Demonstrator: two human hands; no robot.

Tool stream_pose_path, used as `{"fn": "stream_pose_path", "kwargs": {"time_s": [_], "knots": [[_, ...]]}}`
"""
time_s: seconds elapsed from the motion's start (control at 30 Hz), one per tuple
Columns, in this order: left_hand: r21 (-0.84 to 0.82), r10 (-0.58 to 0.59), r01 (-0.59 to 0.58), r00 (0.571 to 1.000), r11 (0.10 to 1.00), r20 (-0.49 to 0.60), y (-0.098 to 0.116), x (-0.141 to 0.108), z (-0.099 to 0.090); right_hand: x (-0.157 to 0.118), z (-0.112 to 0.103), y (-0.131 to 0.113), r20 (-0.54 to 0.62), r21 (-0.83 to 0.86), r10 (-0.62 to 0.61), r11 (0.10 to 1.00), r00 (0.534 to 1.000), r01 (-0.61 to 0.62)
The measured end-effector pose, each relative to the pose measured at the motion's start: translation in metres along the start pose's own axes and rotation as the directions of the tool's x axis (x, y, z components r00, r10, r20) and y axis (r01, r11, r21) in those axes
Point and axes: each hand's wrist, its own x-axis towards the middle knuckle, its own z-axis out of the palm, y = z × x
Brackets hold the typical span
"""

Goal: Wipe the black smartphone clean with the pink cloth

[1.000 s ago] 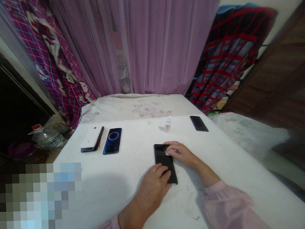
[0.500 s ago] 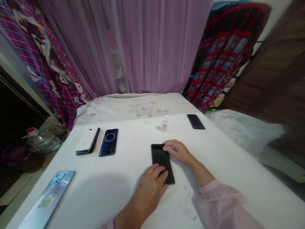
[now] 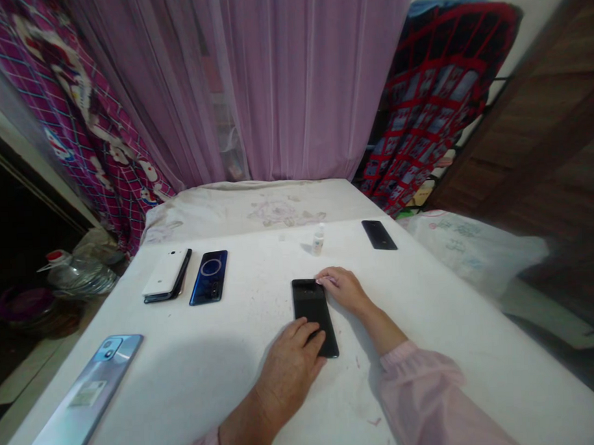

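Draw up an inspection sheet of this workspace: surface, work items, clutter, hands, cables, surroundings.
Surface: white table cover, with small specks and a reddish mark near the front.
Work items: black phone lying flat; small pale piece, too small to identify.
Clutter: blue phone, stack topped by a white phone, silvery-blue phone, dark phone, small bottle standing upright.
Hands: left hand spread on the black phone's lower part; right hand pinching the pale piece by its top right corner.
Cables: nothing seen.
Surroundings: purple curtains behind; clear jug to the left; white plastic bag to the right.
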Motion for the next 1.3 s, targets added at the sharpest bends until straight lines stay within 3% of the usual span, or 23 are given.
{"fn": "stream_pose_path", "kwargs": {"time_s": [0.17,0.33,0.57,0.9,1.03,1.3], "knots": [[0.003,0.004,-0.004,1.0,1.0,0.004,0.001,0.001,-0.001,0.0,0.004,0.003,-0.049,-0.008,0.017,1.0,0.999,-0.017],[-0.005,0.002,-0.002,1.0,1.0,0.005,0.0,0.001,0.0,-0.004,0.003,0.004,-0.088,-0.071,-0.07,0.995,0.994,0.064],[-0.017,-0.005,0.005,1.0,1.0,0.005,0.0,0.001,0.0,-0.002,0.0,0.005,-0.02,-0.113,-0.094,0.989,0.995,0.091],[-0.021,-0.016,0.016,1.0,1.0,0.019,0.001,0.001,-0.002,-0.014,0.0,-0.005,-0.074,-0.002,-0.146,0.989,0.986,0.147],[-0.024,-0.021,0.021,1.0,0.999,0.006,0.0,0.001,0.0,-0.023,-0.003,-0.007,-0.043,0.055,-0.155,0.986,0.987,0.158],[-0.01,-0.017,0.017,1.0,1.0,-0.011,0.0,0.0,0.001,-0.016,0.002,-0.011,-0.017,0.03,-0.055,0.998,0.998,0.056]]}}
